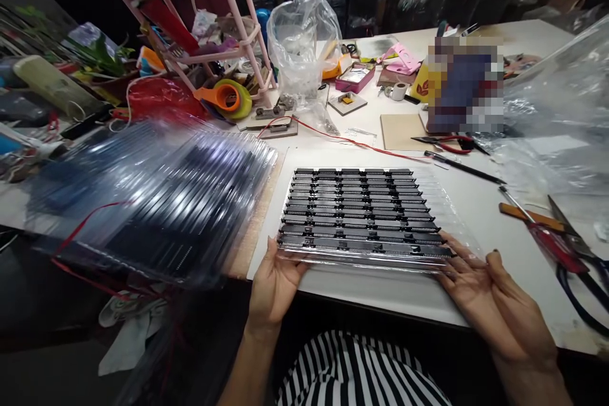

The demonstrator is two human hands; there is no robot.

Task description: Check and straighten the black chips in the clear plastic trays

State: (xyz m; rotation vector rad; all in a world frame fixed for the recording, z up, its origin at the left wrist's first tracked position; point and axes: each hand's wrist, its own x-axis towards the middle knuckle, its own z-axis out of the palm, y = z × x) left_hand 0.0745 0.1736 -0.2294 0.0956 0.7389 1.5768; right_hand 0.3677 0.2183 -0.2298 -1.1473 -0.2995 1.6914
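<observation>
A clear plastic tray [442, 196] lies in front of me near the table's front edge. Rows of black slotted connector strips [359, 210] fill most of it, while its right end shows bare ridged plastic. My left hand [276, 279] grips the near left corner, thumb on top and fingers under the edge. At the near right corner, my right hand [495, 298] supports the tray from below; its fingers show through the clear plastic and its thumb stands apart. Left of this tray is a stack of similar plastic-wrapped trays [190, 203] with black strips inside.
Scissors [578, 247], a red-handled screwdriver [554, 244] and red-handled pliers [447, 143] lie to the right. A pink rack [242, 32] and a clear plastic bag [304, 44] stand behind. Red string [342, 137] crosses the table. More clear sheeting [566, 108] covers the far right.
</observation>
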